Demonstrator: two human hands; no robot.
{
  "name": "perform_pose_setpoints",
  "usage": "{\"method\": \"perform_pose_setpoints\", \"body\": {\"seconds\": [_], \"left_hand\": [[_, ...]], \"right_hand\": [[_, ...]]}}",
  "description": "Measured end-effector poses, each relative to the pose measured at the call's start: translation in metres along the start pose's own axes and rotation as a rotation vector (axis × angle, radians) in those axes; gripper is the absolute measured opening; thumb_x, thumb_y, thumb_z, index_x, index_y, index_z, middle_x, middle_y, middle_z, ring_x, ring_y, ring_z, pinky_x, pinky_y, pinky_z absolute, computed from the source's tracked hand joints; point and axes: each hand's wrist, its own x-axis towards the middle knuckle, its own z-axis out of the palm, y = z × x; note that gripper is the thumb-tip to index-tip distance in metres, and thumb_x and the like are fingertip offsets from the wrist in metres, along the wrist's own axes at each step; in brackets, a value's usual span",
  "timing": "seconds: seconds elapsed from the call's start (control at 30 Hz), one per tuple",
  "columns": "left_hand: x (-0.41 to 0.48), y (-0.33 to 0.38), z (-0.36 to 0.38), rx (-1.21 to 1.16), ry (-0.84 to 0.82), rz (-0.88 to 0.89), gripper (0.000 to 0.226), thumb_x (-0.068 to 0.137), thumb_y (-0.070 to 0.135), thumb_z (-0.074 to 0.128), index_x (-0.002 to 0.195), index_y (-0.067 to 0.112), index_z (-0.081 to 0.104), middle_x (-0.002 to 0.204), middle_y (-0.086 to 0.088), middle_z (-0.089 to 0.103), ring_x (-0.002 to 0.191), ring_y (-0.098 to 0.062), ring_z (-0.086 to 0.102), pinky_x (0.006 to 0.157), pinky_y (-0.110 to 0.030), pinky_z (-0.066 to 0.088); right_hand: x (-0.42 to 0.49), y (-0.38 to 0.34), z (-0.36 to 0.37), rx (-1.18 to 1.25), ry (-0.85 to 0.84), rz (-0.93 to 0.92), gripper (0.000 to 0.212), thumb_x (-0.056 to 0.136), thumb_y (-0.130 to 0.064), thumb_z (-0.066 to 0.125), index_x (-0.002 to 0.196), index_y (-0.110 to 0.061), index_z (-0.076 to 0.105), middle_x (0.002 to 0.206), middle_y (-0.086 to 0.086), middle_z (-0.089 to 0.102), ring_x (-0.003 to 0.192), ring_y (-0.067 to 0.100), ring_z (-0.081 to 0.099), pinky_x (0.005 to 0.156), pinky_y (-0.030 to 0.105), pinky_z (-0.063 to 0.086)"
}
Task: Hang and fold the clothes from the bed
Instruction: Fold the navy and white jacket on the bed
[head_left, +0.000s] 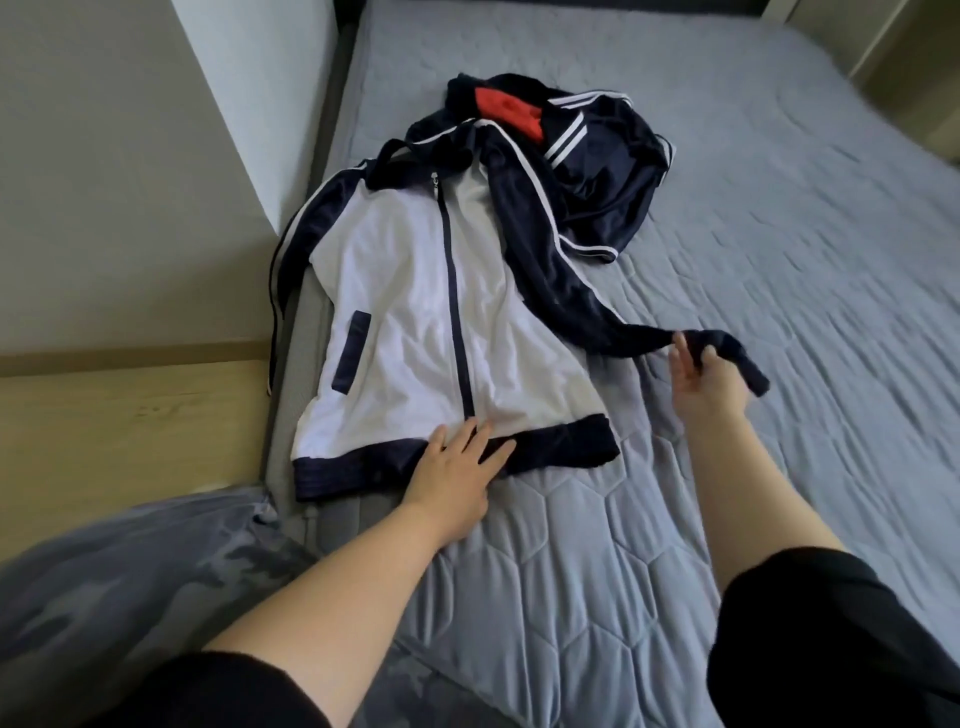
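Note:
A white zip-up track jacket (415, 312) with navy sleeves and white stripes lies front up on the grey quilted bed (779, 260), near its left edge. My left hand (457, 473) rests flat on the jacket's navy hem band, fingers spread. My right hand (701, 374) grips the cuff of the jacket's right-hand sleeve (566, 291), which is stretched out to the right, slightly off the cover. Behind the jacket lies a crumpled navy garment (608, 176) with white stripes and a red-orange patch (511, 111). The jacket's other sleeve hangs over the bed's left edge.
A pale wall (104, 182) and a wooden floor (130, 415) run along the bed's left side. A grey patterned cloth (130, 571) lies bunched at the lower left corner. The quilted cover stretches bare to the right and back.

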Motion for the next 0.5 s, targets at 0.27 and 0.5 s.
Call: {"method": "perform_pose_setpoints", "body": {"seconds": [0.27, 0.5], "left_hand": [[0.007, 0.002, -0.011, 0.080, 0.024, -0.115, 0.095, 0.081, 0.002, 0.058, 0.151, 0.023, -0.002, 0.144, -0.013, 0.026, 0.111, -0.028, 0.043, 0.080, -0.035, 0.040], [0.000, -0.029, -0.014, -0.149, 0.008, -0.064, 0.074, 0.082, -0.001, 0.047, 0.147, 0.028, 0.028, 0.116, -0.001, 0.043, 0.101, -0.021, 0.045, 0.071, -0.029, 0.039]], "right_hand": [[-0.039, 0.067, 0.014, -0.673, -0.090, 0.207, 0.028, 0.094, -0.034, 0.046, 0.092, -0.007, 0.055, 0.088, 0.009, 0.054, 0.081, 0.024, 0.057, 0.072, 0.032, 0.049], [-0.041, 0.064, 0.007, -0.814, -0.018, -0.297, 0.020, 0.081, -0.018, 0.058, 0.065, -0.017, 0.047, 0.060, -0.005, 0.048, 0.054, 0.012, 0.045, 0.049, 0.026, 0.034]]}}
